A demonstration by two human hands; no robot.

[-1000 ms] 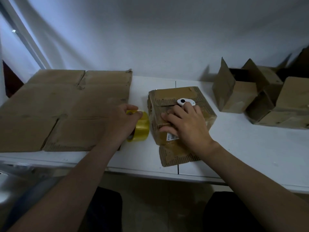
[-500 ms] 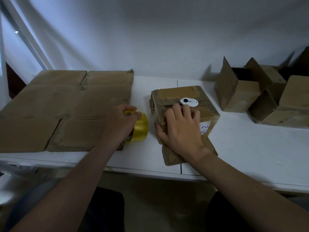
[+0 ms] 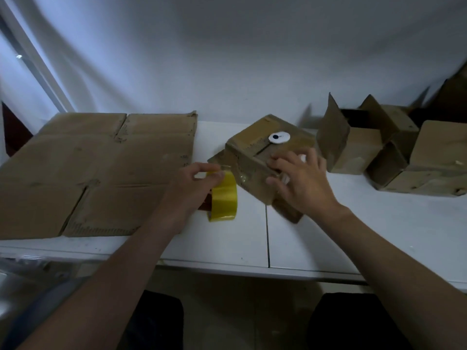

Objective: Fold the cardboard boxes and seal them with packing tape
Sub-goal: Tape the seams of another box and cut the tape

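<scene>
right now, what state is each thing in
yellow tape roll: on edge, gripped by left hand
small cardboard box: top flaps closed, right hand pressing on it
flattened cardboard: unfolded, lying flat
open box: flaps standing up

tape roll [image 3: 224, 198] 1 | flat cardboard sheet [image 3: 96, 173] 1 | boxes [image 3: 252, 157] [image 3: 353, 150] [image 3: 399, 125] [image 3: 439, 157] 4 | white disc [image 3: 278, 137] 1

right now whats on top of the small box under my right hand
A white disc with a dark spot lies on the box; the right hand rests there too, covering part of the top.
</scene>
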